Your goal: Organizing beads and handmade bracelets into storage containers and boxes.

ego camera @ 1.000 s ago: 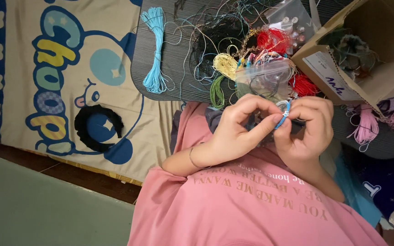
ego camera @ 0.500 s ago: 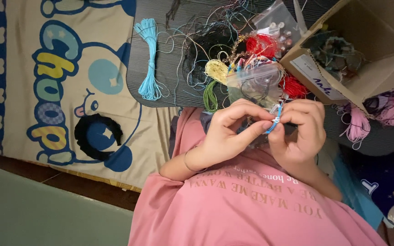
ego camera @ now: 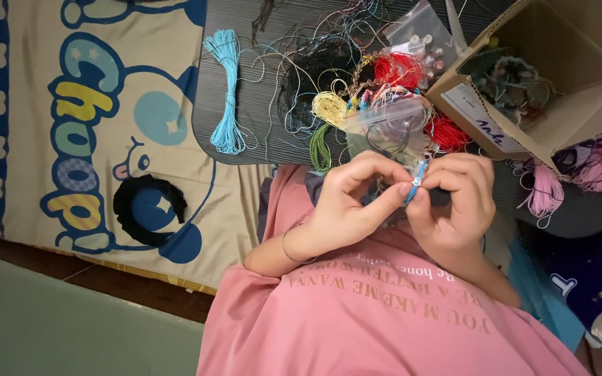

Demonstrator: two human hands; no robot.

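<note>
My left hand (ego camera: 346,198), with a thin bangle on its wrist, and my right hand (ego camera: 454,202) meet in front of my pink shirt. Together they pinch a short blue cord (ego camera: 418,179) with a small white bead on it, thumbs and forefingers closed around it. Just beyond my fingers lies a clear plastic bag (ego camera: 391,122) among tangled coloured threads (ego camera: 329,76) on a dark grey lap tray (ego camera: 245,132).
A light blue thread skein (ego camera: 226,90) lies at the tray's left. An open cardboard box (ego camera: 524,83) with cords stands at the right, next to pink threads (ego camera: 545,195). A black hairband (ego camera: 144,209) rests on the cartoon-print mat (ego camera: 71,139).
My hands have stayed together on the blue cord, with only small finger shifts. The view has drifted slightly, so the tray and box sit a little lower left.
</note>
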